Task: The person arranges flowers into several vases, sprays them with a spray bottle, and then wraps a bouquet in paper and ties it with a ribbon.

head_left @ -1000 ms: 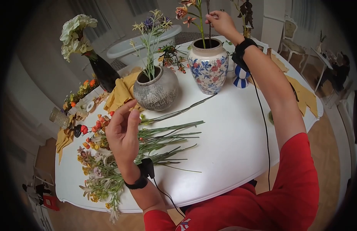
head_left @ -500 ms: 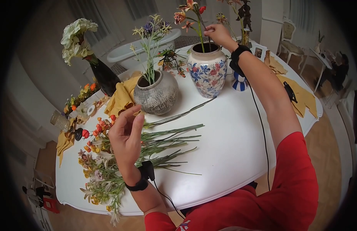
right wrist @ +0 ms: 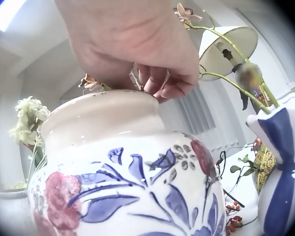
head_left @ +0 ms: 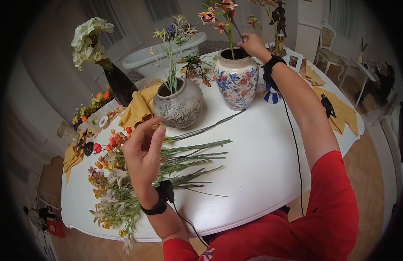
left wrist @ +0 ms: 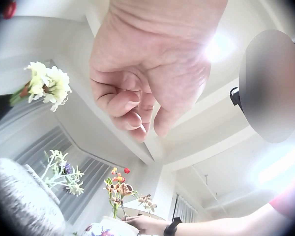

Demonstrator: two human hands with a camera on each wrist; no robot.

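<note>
My right hand [head_left: 255,47] pinches a dark flower stem [head_left: 238,30] at the mouth of a white vase [head_left: 236,82] painted with blue and red flowers. The stem's lower end is hidden by the vase and hand. Orange-pink blossoms on a green stem [head_left: 230,37] stand in the same vase. In the right wrist view, the curled fingers [right wrist: 160,83] are right at the vase rim. My left hand [head_left: 143,163] hangs, loosely curled and holding nothing, over a pile of cut flowers [head_left: 116,191] whose green stems [head_left: 197,152] point right.
A round grey vase [head_left: 177,106] holds pale and purple sprigs, left of the painted vase. Further left stands a black vase [head_left: 119,85] with white blooms. A blue-and-white striped vase [head_left: 272,93] is close by my right wrist. Yellow cloth [head_left: 340,111] lies at the right.
My right hand has lowered the dark stem toward the painted vase, bringing its red bud into view beside the orange-pink blossoms. The left hand has barely moved.
</note>
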